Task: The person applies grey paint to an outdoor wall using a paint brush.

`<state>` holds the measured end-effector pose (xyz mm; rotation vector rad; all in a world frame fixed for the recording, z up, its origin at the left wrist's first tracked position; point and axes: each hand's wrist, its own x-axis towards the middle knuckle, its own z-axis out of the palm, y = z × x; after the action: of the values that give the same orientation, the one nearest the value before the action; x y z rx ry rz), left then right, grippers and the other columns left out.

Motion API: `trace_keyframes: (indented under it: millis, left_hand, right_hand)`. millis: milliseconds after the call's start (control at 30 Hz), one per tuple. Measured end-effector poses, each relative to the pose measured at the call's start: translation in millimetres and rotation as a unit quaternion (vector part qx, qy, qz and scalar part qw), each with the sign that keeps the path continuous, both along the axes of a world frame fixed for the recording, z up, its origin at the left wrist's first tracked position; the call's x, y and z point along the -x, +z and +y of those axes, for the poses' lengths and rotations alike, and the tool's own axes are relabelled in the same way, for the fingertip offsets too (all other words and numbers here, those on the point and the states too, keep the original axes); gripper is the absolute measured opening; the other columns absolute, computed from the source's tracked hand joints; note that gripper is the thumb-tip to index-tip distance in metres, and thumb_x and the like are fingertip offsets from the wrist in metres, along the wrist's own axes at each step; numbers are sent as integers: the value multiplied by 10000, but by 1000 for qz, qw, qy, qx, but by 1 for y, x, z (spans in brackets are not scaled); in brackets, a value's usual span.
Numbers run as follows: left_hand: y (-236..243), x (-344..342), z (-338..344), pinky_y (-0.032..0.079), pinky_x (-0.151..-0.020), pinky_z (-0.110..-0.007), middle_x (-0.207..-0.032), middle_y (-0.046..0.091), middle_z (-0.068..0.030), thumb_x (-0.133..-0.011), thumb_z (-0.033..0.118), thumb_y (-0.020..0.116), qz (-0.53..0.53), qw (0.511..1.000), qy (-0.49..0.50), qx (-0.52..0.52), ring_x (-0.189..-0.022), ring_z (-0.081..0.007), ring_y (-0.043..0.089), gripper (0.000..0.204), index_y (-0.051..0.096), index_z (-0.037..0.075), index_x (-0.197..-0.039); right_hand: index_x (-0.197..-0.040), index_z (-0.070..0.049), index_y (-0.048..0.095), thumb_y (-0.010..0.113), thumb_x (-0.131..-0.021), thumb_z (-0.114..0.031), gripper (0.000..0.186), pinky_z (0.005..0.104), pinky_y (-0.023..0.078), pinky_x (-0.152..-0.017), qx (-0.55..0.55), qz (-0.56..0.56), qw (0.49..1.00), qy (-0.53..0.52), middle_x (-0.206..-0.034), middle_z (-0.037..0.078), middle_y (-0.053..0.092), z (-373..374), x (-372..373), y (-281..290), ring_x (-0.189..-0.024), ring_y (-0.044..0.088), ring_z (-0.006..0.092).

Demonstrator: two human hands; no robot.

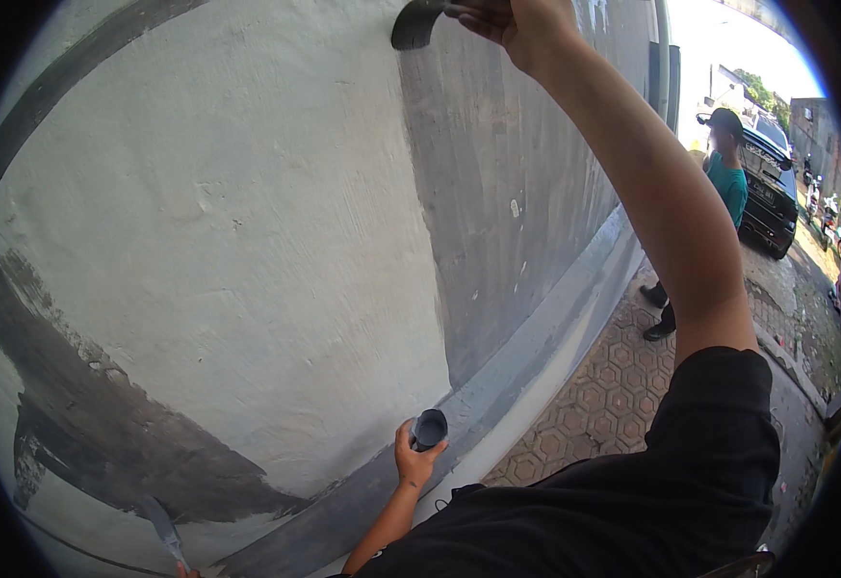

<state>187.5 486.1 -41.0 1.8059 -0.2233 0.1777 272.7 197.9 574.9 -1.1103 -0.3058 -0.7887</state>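
Observation:
My left hand (417,460) is closed around a small round cup (430,430) of dark grey paint, held upright near the foot of the wall (276,241). High up, at the top edge of the view, my raised right hand (497,17) has its fingers closed on what looks like a paintbrush (416,25). Its dark, broad, curved end lies against the wall, where the pale area meets a dark grey painted band (468,193). The rest of the brush is hidden by my fingers or cut off by the picture edge.
At the lower left, another person's hand (185,572) holds a paintbrush (162,528) by the wall. A person in a teal shirt (728,188) and dark cap stands on the paving (574,414) to the right. Behind them is a dark car (769,193). A ledge (507,385) runs along the wall's foot.

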Motion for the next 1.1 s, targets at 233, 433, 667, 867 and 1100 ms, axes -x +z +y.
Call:
trace_keyframes:
  millis: [233,433,667,867,1100]
  left_hand:
    - [-7,11,17,525,-926,-407,-1251,565,-160,-638,230,956,35,998,44,28,-1133,-298,598,798,551,7,-1288]
    - [-10,18,27,526,-921,-402,-1251,567,-159,-633,244,959,26,997,68,-11,-1135,-299,594,802,554,3,-1282]
    - [-12,14,25,528,-919,-405,-1242,569,-169,-625,244,962,33,998,55,15,-1133,-308,595,795,566,13,-1274]
    - [-10,10,27,525,-935,-422,-1254,567,-171,-625,270,961,31,999,30,-4,-1148,-320,590,811,563,17,-1284]
    - [-14,13,21,518,-947,-421,-1276,564,-183,-622,292,957,10,999,38,-38,-1190,-338,571,827,559,10,-1289]
  right_hand:
    - [-1093,13,621,455,-977,-219,307,378,594,-648,83,-65,988,-112,-884,187,730,1,30,51,-712,728,261]
    - [-1095,46,697,558,-960,-165,287,335,550,-629,357,-133,857,-346,-867,126,726,-37,9,37,-679,675,189]
    - [-1051,43,712,591,-917,-90,224,381,572,-709,569,-344,705,-245,-979,202,745,65,21,7,-743,715,257]
    - [-1207,29,686,608,-945,-86,297,301,552,-546,617,-288,623,-385,-843,149,737,45,100,26,-591,669,169]
    - [-1271,-7,616,689,-931,-132,369,353,629,-772,730,-465,331,-375,-1018,160,734,-45,-17,-4,-888,727,264]
